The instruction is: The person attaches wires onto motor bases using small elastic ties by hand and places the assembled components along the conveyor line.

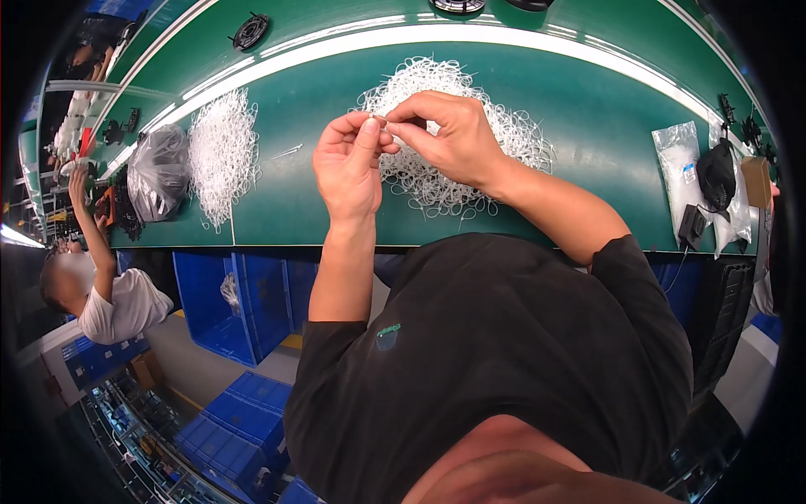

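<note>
My left hand (353, 160) is closed in a pinch, thumb against the index finger, with a small white piece (372, 117) showing at the tips. From the right, my right hand (453, 134) reaches over with thumb and index finger pinched close to the same spot. What its fingertips hold is too small to make out. Under and behind both hands lies a large heap of thin white looped ties (441, 80) on the green table (302, 109). A second, smaller heap of the white ties (225, 151) lies to the left.
Two loose white ties (287, 152) lie between the heaps. A clear plastic bag (158, 172) sits at left; bagged white items (678, 160) and a black mesh pouch (716, 176) at right. Black round parts (250, 32) stand at the back. A co-worker (126, 307) is at far left, near blue crates (235, 428).
</note>
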{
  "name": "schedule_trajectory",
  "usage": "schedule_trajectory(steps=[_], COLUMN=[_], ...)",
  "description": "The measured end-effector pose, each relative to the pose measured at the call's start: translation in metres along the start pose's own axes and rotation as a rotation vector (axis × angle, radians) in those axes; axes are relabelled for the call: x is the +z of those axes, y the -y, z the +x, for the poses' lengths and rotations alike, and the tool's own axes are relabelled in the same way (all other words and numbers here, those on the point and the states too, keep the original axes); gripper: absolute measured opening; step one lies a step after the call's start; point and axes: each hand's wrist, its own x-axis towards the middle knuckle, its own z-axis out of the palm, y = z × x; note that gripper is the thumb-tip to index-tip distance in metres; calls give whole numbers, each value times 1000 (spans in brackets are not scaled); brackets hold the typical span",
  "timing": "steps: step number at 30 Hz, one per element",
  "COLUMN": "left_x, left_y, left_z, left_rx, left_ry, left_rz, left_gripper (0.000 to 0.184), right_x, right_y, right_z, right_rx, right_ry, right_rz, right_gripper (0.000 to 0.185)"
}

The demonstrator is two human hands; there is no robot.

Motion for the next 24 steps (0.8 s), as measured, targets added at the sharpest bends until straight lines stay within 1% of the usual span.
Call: schedule_trajectory(steps=[8,11,13,18,20,22,24], left_x=[-2,-2,-3,-2,0,1,0], left_y=[2,2,3,0,1,5,4], left_z=[-2,-1,-2,-6,-9,-8,-6], left_rx=[-9,-15,-13,4,0,17,7], left_ry=[-11,-7,0,-5,-14,-50,-80], left_rz=[4,2,5,182,263,147,51], left_gripper=[12,13,12,10,9,10,10], right_x=[-2,-1,-1,-3,-3,-4,-1], right_y=[4,-1,-2,2,-3,-5,-1], right_z=[1,-1,-1,0,3,3,3], right_rx=[26,0,29,93,82,82,99], right_ry=[48,40,48,39,40,78,133], right_rz=[-14,-12,-28,-3,-13,-60,-25], right_gripper=[7,7,7,9,9,10,10])
